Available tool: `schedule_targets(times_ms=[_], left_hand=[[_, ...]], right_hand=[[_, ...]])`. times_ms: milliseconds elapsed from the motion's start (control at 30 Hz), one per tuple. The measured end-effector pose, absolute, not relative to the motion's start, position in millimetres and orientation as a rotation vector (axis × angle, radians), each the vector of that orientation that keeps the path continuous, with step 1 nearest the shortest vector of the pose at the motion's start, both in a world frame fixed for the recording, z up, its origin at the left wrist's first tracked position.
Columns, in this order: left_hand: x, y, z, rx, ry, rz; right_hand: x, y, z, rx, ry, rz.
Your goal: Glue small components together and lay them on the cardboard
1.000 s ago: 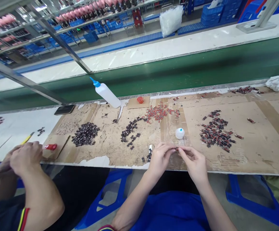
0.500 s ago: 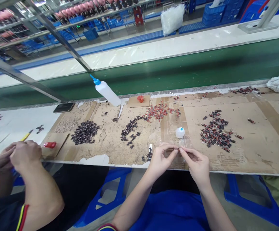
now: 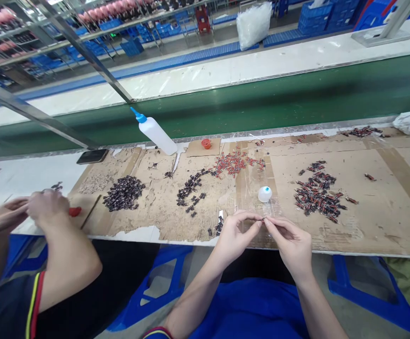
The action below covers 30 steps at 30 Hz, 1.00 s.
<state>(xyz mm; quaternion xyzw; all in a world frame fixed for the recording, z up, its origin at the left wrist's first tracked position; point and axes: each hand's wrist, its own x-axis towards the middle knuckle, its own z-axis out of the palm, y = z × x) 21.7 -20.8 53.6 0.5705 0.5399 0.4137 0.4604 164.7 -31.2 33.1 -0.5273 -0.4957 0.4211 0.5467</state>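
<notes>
My left hand [image 3: 237, 235] and my right hand [image 3: 292, 242] meet fingertip to fingertip at the table's front edge. Between them they pinch a tiny dark part [image 3: 263, 220], mostly covered by the fingers. Just beyond stands a small round white bottle [image 3: 264, 195] with a blue tip. A few black pieces [image 3: 219, 228] lie beside my left hand. Farther off are a cluster of small black parts [image 3: 188, 188] and a heap of thin red pieces [image 3: 230, 163]. To the right of my hands lies a pile of red-and-black parts [image 3: 318, 194].
On the left, a co-worker's hands [image 3: 45, 207] are over the table near a red object [image 3: 75, 211]. A tall white squeeze bottle [image 3: 158, 135] leans at the back, near a dark phone-like slab [image 3: 92, 156] and a red cup [image 3: 206, 144]. A black heap [image 3: 124, 193] sits left.
My hands have hardly moved, still pinching the tiny part. The co-worker's hands have shifted right, partly covering the red object.
</notes>
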Motion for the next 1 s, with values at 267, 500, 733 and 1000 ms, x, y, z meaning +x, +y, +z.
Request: schedule_targets(times_ms=[267, 500, 733, 1000], left_hand=[[26, -23, 52, 1.425, 1.392, 1.019], [38, -29, 47, 1.47, 1.355, 1.07], [3, -16, 36, 1.835, 1.391, 1.067], [-66, -13, 35, 2.307, 1.522, 0.485]], right_hand=[[168, -33, 30, -1.296, -1.286, 0.975], [173, -32, 30, -1.256, -1.35, 0.921], [212, -19, 31, -1.386, -1.343, 0.625], [216, 16, 19, -1.445, -1.697, 0.237]])
